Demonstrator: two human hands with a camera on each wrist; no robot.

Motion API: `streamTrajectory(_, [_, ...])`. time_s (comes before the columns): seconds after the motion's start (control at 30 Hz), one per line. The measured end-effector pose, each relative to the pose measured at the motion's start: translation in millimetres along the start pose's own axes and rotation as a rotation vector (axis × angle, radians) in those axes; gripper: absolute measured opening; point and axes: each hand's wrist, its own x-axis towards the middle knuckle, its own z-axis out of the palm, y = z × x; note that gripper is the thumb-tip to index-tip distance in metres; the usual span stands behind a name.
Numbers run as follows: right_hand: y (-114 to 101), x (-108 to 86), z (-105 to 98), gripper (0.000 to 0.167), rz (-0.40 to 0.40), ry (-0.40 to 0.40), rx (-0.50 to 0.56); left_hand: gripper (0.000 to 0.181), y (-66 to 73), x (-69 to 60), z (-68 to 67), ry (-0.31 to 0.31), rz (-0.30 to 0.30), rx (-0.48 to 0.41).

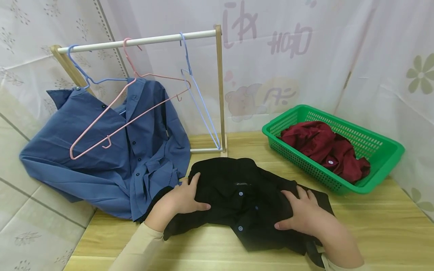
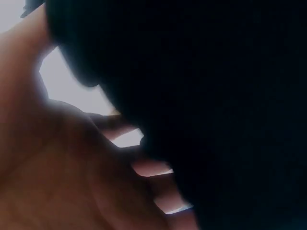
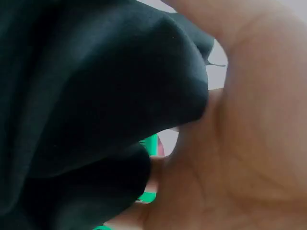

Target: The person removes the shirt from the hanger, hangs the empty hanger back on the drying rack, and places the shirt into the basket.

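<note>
A black buttoned shirt (image 1: 223, 195) lies bunched on the wooden table, with several pale blue buttons showing. At its left side my left hand (image 1: 184, 197) rests on the cloth, thumb and fingers spread apart. My right hand (image 1: 303, 210) touches the shirt's right side, its thumb also held away from the fingers. In the left wrist view the dark cloth (image 2: 230, 105) covers the fingertips of the left hand (image 2: 62, 163). Folds of the black shirt (image 3: 120, 86) lie beside the palm of the right hand (image 3: 230, 153) in the right wrist view, partly hiding its fingers.
A rack with a white rail (image 1: 156, 40) stands behind. On it hang a blue shirt (image 1: 101, 150) on a blue hanger (image 1: 98, 80), a pink hanger (image 1: 115, 101) and another blue hanger (image 1: 200, 94). A green basket (image 1: 386, 150) at right holds a dark red garment (image 1: 318, 143).
</note>
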Motion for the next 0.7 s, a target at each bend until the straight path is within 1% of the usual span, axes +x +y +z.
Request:
streamTrajectory(0.1, [2.9,3.8,6.0,0.115,0.010,-0.046,-0.004,0.117,1.3,6.2,9.3,-0.027,0.008,-0.021])
streamTrajectory(0.2, [0.4,7.4,8.1,0.115,0.011,-0.090,-0.004,0.119,1.3,12.1,14.1,-0.052,0.023,-0.048])
streamTrajectory(0.33, [-7.0,13.3,7.4,0.112,-0.012,-0.122,-0.019,0.119,3.4,16.6,16.6,-0.063,0.041,-0.094])
streamTrajectory(0.47, [-17.6,19.2,7.0,0.107,-0.048,-0.125,-0.036,0.117,12.2,19.1,19.6,-0.064,0.060,-0.151])
streamTrajectory(0.57, [-27.1,22.7,8.3,0.105,-0.087,-0.119,-0.044,0.115,24.2,20.6,24.3,-0.035,0.067,-0.164])
streamTrajectory(0.63, [-32.9,24.1,9.8,0.104,-0.113,-0.112,-0.045,0.114,34.4,20.2,28.0,0.007,0.068,-0.145])
streamTrajectory(0.7, [-37.9,25.1,10.6,0.104,-0.127,-0.111,-0.039,0.112,46.3,18.1,31.5,0.056,0.071,-0.107])
